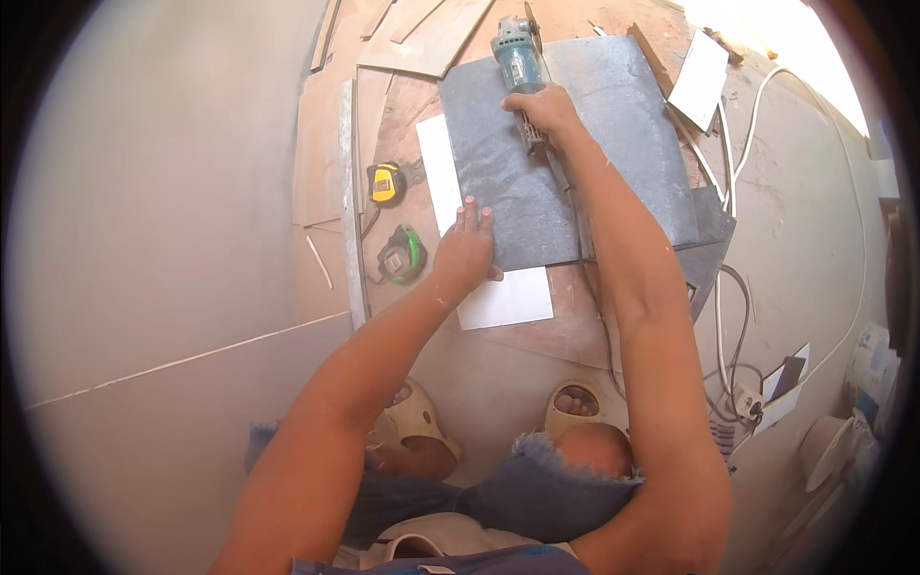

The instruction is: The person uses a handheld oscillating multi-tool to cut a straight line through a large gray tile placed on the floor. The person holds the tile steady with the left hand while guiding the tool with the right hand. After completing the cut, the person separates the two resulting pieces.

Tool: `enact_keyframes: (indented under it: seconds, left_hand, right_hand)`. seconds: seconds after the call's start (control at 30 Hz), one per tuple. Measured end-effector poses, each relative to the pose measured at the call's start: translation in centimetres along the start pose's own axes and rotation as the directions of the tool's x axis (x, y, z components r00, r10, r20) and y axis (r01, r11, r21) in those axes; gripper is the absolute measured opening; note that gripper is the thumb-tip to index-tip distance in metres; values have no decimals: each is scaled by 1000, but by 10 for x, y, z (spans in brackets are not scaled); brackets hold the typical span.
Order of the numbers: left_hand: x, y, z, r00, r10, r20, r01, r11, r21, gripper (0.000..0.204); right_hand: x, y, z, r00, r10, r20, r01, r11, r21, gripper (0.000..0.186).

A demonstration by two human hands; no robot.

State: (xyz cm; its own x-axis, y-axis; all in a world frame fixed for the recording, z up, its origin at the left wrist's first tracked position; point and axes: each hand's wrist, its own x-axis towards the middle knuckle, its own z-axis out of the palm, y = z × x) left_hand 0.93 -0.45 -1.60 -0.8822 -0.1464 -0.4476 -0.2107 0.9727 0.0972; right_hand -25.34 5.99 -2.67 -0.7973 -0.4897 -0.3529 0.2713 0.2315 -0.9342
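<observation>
My right hand (548, 110) is wrapped around the body of a teal angle grinder (518, 63), whose disc end points away from me over the far edge of a dark grey tile (623, 144). The grinder's cord trails back across the tile toward me. My left hand (467, 251) lies with its fingers stretched out on the tile's near left corner. White pieces (505, 298) show from beneath the tile along its left and near edges.
To the left lie a yellow tape measure (386, 183), a green and black tape measure (402, 255) and a long metal bar (352, 206). Tile offcuts (422, 38) lie at the far left. On the right, a white cable (853, 182) loops past a plug connection (748, 402).
</observation>
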Motion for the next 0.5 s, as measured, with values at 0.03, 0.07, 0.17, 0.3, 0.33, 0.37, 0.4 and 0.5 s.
enact_keyframes:
  seconds: [0.03, 0.07, 0.17, 0.3, 0.33, 0.37, 0.4, 0.5]
  left_hand:
    - [0, 1, -2, 1000, 5, -5, -5, 1000, 0, 115]
    - [0, 3, -4, 1000, 11, -11, -11, 1000, -1, 115]
    - [4, 1, -3, 999, 26, -29, -26, 1000, -2, 114]
    - [5, -2, -3, 999, 31, -43, -30, 999, 24, 114]
    - [5, -1, -4, 999, 31, -40, -30, 999, 22, 114]
    - [5, 1, -6, 999, 30, -37, -29, 999, 21, 114]
    - [5, 1, -7, 999, 28, -35, -27, 999, 20, 114]
    - [5, 1, -6, 999, 28, -37, -28, 999, 19, 114]
  right_hand:
    - [1, -1, 1, 1000, -7, -17, 6, 999, -35, 41]
    - [5, 2, 1, 1000, -17, -21, 16, 999, -49, 42]
    - [8, -2, 4, 999, -38, -31, 35, 996, -88, 44]
    - [0, -12, 4, 999, -32, -19, 31, 998, -55, 45]
    - [0, -11, 2, 999, -36, -12, 36, 999, -27, 45]
    - [0, -11, 2, 1000, -18, -8, 17, 999, -42, 45]
    - [1, -11, 1, 1000, 0, -5, -1, 998, -58, 46]
    - [6, -8, 1, 1000, 19, -5, -19, 996, -86, 46]
